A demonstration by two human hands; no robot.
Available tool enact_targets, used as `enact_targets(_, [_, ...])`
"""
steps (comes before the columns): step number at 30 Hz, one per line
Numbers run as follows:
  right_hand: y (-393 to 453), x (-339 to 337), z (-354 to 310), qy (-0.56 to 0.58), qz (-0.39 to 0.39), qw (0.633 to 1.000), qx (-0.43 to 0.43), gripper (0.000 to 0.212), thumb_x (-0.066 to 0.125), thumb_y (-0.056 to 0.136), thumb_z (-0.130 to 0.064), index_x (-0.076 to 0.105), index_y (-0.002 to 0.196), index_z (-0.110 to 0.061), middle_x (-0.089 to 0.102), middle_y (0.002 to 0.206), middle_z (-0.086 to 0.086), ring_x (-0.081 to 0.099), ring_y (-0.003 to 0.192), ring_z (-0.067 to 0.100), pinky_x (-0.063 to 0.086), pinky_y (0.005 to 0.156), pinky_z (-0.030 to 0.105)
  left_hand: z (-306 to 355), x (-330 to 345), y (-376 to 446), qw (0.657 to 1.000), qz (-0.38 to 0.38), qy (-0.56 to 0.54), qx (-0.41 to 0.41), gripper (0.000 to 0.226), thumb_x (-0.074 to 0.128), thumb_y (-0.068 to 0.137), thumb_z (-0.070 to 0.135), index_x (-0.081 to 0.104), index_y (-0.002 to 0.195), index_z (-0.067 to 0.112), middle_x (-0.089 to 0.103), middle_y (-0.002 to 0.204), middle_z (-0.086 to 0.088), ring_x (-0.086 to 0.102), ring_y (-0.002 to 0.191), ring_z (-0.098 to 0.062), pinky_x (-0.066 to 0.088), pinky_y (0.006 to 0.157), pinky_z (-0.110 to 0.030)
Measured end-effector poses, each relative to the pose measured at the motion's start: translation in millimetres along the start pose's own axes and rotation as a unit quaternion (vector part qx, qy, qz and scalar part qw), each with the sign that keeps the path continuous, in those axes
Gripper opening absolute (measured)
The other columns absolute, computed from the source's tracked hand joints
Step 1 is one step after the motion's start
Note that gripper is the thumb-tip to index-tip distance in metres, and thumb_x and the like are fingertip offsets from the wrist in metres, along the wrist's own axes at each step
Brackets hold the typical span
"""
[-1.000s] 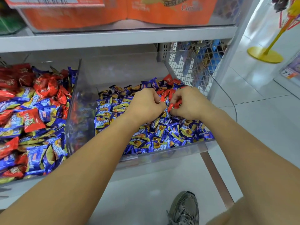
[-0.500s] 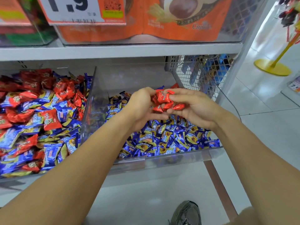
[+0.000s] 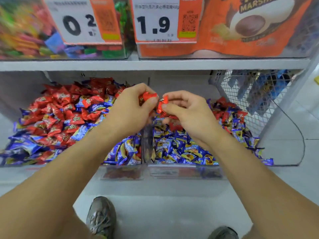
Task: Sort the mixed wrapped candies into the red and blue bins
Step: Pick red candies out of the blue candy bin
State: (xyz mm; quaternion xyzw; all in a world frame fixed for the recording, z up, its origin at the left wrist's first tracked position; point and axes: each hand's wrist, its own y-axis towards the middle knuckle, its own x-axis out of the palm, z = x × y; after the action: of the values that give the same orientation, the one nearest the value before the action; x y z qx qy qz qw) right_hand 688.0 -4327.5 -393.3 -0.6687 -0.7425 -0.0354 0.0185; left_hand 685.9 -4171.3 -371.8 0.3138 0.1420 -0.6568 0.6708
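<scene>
A person stands at a shop shelf and looks down at two clear bins of wrapped candies. Both hands are raised over the divider (image 3: 146, 135) between the bins, close together and nearly touching. The left hand (image 3: 131, 109) has its fingers curled round a red candy (image 3: 149, 97), and the right hand (image 3: 188, 112) pinches another red candy (image 3: 162, 106) between thumb and fingers; more red wrappers seem to sit under the right palm, though how many cannot be told.

The step in hand looks like carrying red candies gathered from the right bin over to the left one. To do it well, the person should keep the fingers closed until the hands are fully past the divider, then release low over the red pile so that nothing bounces back or falls to the floor.

The left bin (image 3: 20, 168) holds mostly red candies at its far side, with many blue ones mixed in along its near and left edges. The right bin (image 3: 293, 152) holds mostly blue candies with yellow markings, with a cluster of red ones left at its far right. Judging by this, a good deal of sorting remains in both bins.

On the shelf above sit a bin of multicoloured sweets (image 3: 34, 31), two price cards (image 3: 155, 23) and an orange marshmallow package (image 3: 250, 26). A wire mesh panel (image 3: 241, 94) stands to the right. The person's shoes (image 3: 101, 218) show on the floor below.
</scene>
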Motion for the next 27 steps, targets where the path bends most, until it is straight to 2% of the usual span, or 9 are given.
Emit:
enact_targets(6, [45.2, 75.5, -2.0, -0.178, 0.024, 0.975, -0.128, 0.012, 0.067, 0.092, -0.011, 0.072, 0.104, -0.012, 0.072, 0.081, -0.001, 0.071, 0.064, 0.014, 0.061, 0.075, 0.038, -53.5, -63.6, 4.2, 0.966, 0.169, 0.183, 0.064, 0.014, 0.056, 0.096, 0.017, 0.062, 0.107, 0.011, 0.06, 0.096, -0.011, 0.057, 0.089, -0.028, 0.039, 0.078, -0.03])
enact_targets(8, [62.4, 92.3, -2.1, -0.305, 0.029, 0.937, -0.17, 0.021, 0.06, 0.096, -0.02, 0.074, 0.109, -0.012, 0.076, 0.095, 0.004, 0.072, 0.088, 0.023, 0.055, 0.084, 0.038, -75.4, -72.2, 15.8, 0.964, 0.155, 0.208, 0.066, 0.018, 0.052, 0.097, 0.013, 0.06, 0.112, 0.007, 0.052, 0.098, -0.015, 0.053, 0.093, -0.034, 0.033, 0.078, -0.027])
enact_targets(11, [76.9, 102.7, -0.5, -0.421, -0.011, 0.89, -0.172, 0.031, 0.047, 0.102, -0.023, 0.067, 0.124, -0.012, 0.07, 0.12, 0.013, 0.06, 0.115, 0.035, 0.047, 0.093, 0.041, -100.6, -71.2, 26.2, 0.967, 0.063, 0.226, 0.103, 0.037, 0.046, 0.095, 0.02, 0.056, 0.131, 0.013, 0.051, 0.125, -0.018, 0.047, 0.119, -0.037, 0.035, 0.106, -0.038])
enact_targets(13, [75.6, 100.3, -0.9, -0.433, -0.047, 0.882, -0.179, 0.034, 0.042, 0.103, -0.019, 0.062, 0.13, -0.013, 0.068, 0.122, 0.011, 0.06, 0.114, 0.029, 0.046, 0.092, 0.035, -107.9, -68.8, 28.4, 0.954, 0.034, 0.284, 0.087, 0.053, 0.041, 0.092, 0.037, 0.046, 0.143, 0.02, 0.041, 0.146, -0.016, 0.033, 0.135, -0.039, 0.025, 0.115, -0.052])
enact_targets(15, [68.2, 88.6, -2.1, -0.431, -0.05, 0.881, -0.189, 0.033, 0.042, 0.104, -0.016, 0.06, 0.131, -0.014, 0.069, 0.098, -0.001, 0.062, 0.089, 0.015, 0.04, 0.075, 0.022, -108.2, -69.0, 28.0, 0.939, 0.029, 0.335, 0.064, 0.066, 0.036, 0.089, 0.052, 0.035, 0.15, 0.025, 0.03, 0.154, -0.013, 0.02, 0.144, -0.037, 0.013, 0.118, -0.057])
enact_targets(17, [57.6, 67.7, -1.7, -0.445, -0.041, 0.875, -0.185, 0.034, 0.044, 0.104, -0.014, 0.057, 0.135, -0.012, 0.061, 0.089, -0.01, 0.055, 0.081, 0.004, 0.035, 0.069, 0.013, -102.5, -72.5, 26.6, 0.938, 0.048, 0.339, 0.056, 0.074, 0.037, 0.086, 0.059, 0.03, 0.151, 0.023, 0.031, 0.153, -0.014, 0.02, 0.143, -0.036, 0.011, 0.117, -0.058])
enact_targets(20, [46.3, 24.3, 4.0, -0.457, -0.028, 0.875, -0.158, 0.042, 0.047, 0.101, -0.013, 0.05, 0.142, -0.022, 0.054, 0.131, -0.001, 0.056, 0.109, 0.008, 0.032, 0.095, 0.018, -89.2, -68.1, 19.3, 0.938, 0.082, 0.329, 0.073, 0.069, 0.043, 0.083, 0.055, 0.046, 0.139, 0.014, 0.049, 0.132, -0.017, 0.038, 0.127, -0.039, 0.022, 0.112, -0.057])
enact_targets(23, [44.2, -36.8, 11.1, -0.484, 0.015, 0.871, -0.079, 0.041, 0.049, 0.098, -0.008, 0.056, 0.134, -0.024, 0.052, 0.132, 0.006, 0.061, 0.103, 0.022, 0.041, 0.091, 0.024, -64.0, -40.2, 7.3, 0.948, 0.077, 0.261, 0.166, 0.046, 0.05, 0.086, 0.04, 0.064, 0.116, 0.008, 0.059, 0.108, -0.014, 0.052, 0.106, -0.037, 0.04, 0.1, -0.049])
enact_targets(27, [39.5, -120.2, 25.6, -0.587, 0.018, 0.805, 0.078, 0.053, 0.048, 0.083, 0.008, 0.062, 0.13, -0.013, 0.056, 0.132, 0.014, 0.058, 0.1, 0.026, 0.04, 0.072, 0.02, -12.1, 6.2, -6.8, 0.955, -0.003, 0.102, 0.279, 0.021, 0.055, 0.088, 0.013, 0.071, 0.1, 0.015, 0.063, 0.096, -0.002, 0.062, 0.082, -0.019, 0.05, 0.077, -0.033])
